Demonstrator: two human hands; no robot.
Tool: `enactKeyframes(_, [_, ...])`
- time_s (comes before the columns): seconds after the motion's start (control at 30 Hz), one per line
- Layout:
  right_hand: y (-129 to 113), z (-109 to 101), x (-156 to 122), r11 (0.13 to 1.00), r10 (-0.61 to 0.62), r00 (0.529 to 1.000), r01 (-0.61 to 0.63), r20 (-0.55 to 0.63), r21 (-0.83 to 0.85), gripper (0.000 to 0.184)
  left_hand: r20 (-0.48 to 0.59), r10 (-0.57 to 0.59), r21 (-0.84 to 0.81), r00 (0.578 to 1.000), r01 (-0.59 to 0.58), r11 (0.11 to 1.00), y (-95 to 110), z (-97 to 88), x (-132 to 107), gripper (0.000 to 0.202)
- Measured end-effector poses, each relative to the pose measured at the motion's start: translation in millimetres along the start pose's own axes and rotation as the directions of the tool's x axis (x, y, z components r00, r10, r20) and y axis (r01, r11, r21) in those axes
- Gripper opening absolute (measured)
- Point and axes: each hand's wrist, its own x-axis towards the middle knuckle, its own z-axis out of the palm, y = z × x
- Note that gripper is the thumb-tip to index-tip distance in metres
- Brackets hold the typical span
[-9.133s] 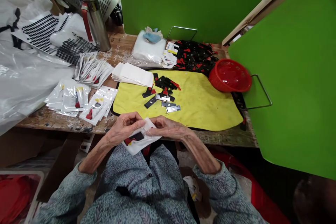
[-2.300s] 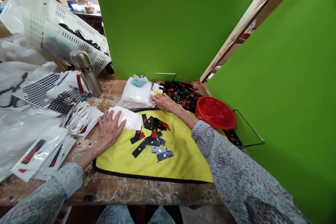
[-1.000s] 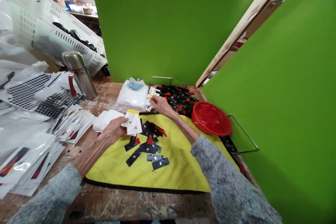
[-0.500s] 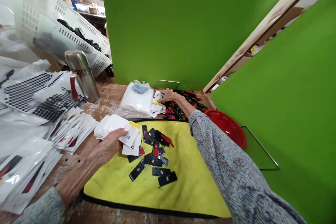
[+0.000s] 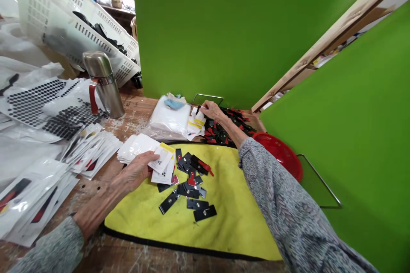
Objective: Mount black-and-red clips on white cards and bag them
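Head view: at the yellow cloth mat's (image 5: 233, 215) far left corner the left hand (image 5: 136, 171) pinched fanned white yellow-striped cards (image 5: 162, 164), thumb steadying them, while beyond its far edge the right hand's (image 5: 212, 111) fingertips gripped another card (image 5: 199, 116).

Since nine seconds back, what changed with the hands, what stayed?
Both hands let go of the clear pouch at the lap. The left hand now holds cards at the edge of the yellow cloth; the right hand has reached out to the far card pile. The black pieces, flask and red bowl stayed put.
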Motion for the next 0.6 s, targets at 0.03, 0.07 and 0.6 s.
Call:
enactKeyframes(0.03, [-3.6,-5.2,-4.1,0.999,0.002,1.0,-0.001,-0.021,0.038,0.014,-0.001,-0.003,-0.006,1.0,0.003,1.0,-0.2,0.7,-0.6,0.012])
enactKeyframes(0.07, [-7.2,-10.5,-8.8,0.997,0.002,0.999,0.001,-0.043,0.074,0.015,-0.005,-0.016,-0.014,1.0,0.016,1.0,-0.4,1.5,-1.7,0.011])
enactKeyframes(0.6, [-107.0,-21.4,-132.6,0.71,-0.266,0.939,0.038,0.217,0.703,0.025,0.12,0.043,-0.173,0.992,-0.022,0.985,8.9,22.8,-43.9,0.01])
